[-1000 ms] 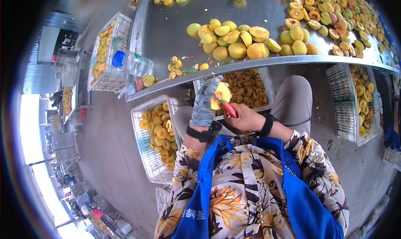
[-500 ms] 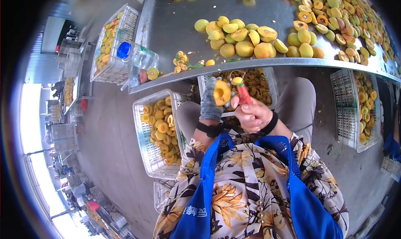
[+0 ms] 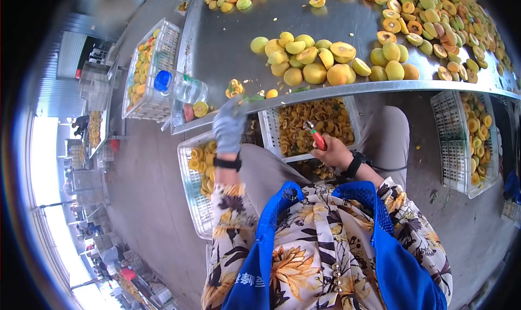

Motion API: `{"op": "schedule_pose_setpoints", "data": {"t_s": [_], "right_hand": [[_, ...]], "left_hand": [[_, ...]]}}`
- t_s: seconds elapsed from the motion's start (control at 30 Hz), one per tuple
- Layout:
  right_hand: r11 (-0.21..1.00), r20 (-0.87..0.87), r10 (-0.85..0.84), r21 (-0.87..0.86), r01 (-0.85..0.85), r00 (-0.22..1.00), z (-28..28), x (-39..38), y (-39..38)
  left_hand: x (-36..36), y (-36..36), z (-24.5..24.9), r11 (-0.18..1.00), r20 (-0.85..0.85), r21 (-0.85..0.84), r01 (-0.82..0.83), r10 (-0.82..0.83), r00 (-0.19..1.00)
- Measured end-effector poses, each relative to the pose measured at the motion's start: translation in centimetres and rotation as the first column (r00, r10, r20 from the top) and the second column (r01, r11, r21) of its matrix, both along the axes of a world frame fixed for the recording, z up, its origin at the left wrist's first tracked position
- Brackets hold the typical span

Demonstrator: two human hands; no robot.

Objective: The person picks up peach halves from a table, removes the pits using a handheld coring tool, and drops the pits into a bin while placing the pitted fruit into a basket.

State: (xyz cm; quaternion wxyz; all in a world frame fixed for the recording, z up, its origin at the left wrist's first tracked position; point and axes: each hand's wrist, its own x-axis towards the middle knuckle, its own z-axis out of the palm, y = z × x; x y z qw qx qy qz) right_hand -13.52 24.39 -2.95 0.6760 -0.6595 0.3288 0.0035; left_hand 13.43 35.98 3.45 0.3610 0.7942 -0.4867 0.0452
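Grey-gloved left hand [image 3: 229,126], yellow peach half now gone, has swung above white plastic crate of halves [image 3: 190,204] at 7 o'clock, grip unclear. Bare right hand [image 3: 335,151] clenches red-handled metal pitting tool [image 3: 315,135].

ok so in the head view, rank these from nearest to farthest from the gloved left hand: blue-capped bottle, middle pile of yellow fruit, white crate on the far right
1. blue-capped bottle, lying at the left end of the table, just up-left of the left hand.
2. pile of yellow fruit, mid-table, further right.
3. white crate, far right, below the table edge.
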Motion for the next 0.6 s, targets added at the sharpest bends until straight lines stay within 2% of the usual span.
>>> {"op": "schedule_pose_setpoints", "data": {"t_s": [0.03,0.07,0.1,0.13,0.2,0.27,0.33,0.37,0.4,0.43,0.47,0.5,0.53,0.57,0.6], "right_hand": [[1.0,-0.006,0.003,0.012,-0.003,1.0,0.4,-0.3,0.1],[1.0,-0.015,0.005,0.024,-0.005,1.0,0.6,-0.7,0.1],[1.0,-0.011,-0.024,0.017,0.024,1.0,0.4,-1.1,0.2],[0.999,-0.015,-0.036,0.009,0.036,0.999,0.4,-1.5,0.1],[0.999,-0.053,-0.003,-0.038,0.001,0.999,0.6,-2.4,0.0],[0.994,-0.035,0.002,-0.11,-0.006,0.999,0.0,-2.8,0.1],[0.969,0.011,0.051,-0.242,-0.047,0.999,-0.6,-2.9,0.5],[0.954,0.043,0.011,-0.299,0.003,0.999,-0.5,-2.8,0.7],[0.954,0.049,0.013,-0.298,0.002,0.999,-0.6,-2.6,0.6],[0.935,0.048,-0.034,-0.351,0.049,0.998,-0.8,-2.5,0.5],[0.912,0.048,-0.08,-0.4,0.093,0.996,-0.9,-2.3,0.5],[0.899,0.087,-0.091,-0.421,0.119,0.992,-0.3,-2.2,0.5],[0.903,0.091,-0.085,-0.414,0.115,0.992,0.1,-1.9,0.3],[0.808,0.229,-0.073,-0.557,0.192,0.971,0.4,-1.6,0.3],[0.688,0.359,-0.034,-0.669,0.283,0.933,0.7,-1.3,0.2]], "left_hand": [[0.2,-3.4,-0.6,0.985,0.236,0.145,0.095,-0.128,0.963],[-2.3,-7.8,1.1,0.948,0.052,0.316,-0.031,0.015,0.999],[-2.1,-11.0,0.0,0.913,0.036,0.406,0.035,-0.054,0.998],[-3.2,-14.1,0.8,0.809,0.043,0.587,0.029,-0.067,0.997],[-4.3,-18.1,0.2,0.587,0.022,0.809,-0.008,-0.017,1.0],[-3.4,-20.4,-0.4,0.495,-0.032,0.869,0.01,0.035,0.999],[-2.5,-20.4,-0.7,0.483,-0.019,0.875,0.011,0.012,1.0],[-2.3,-19.8,-0.3,0.475,-0.014,0.88,0.028,-0.034,0.999],[-2.1,-19.1,0.0,0.465,-0.009,0.884,0.045,-0.078,0.997],[-2.0,-17.9,0.2,0.571,-0.035,0.82,0.03,-0.002,0.999],[-1.5,-16.1,-0.2,0.734,-0.082,0.676,0.068,-0.017,0.996],[-1.5,-14.0,-0.1,0.888,-0.407,0.421,0.185,0.003,0.914],[-1.8,-12.0,-0.1,0.975,-0.676,0.112,0.193,-0.068,0.734],[-2.5,-10.0,0.3,0.974,-0.84,-0.123,0.189,-0.203,0.503],[-3.1,-8.0,0.7,0.932,-0.901,-0.344,0.111,-0.361,0.238]]}}
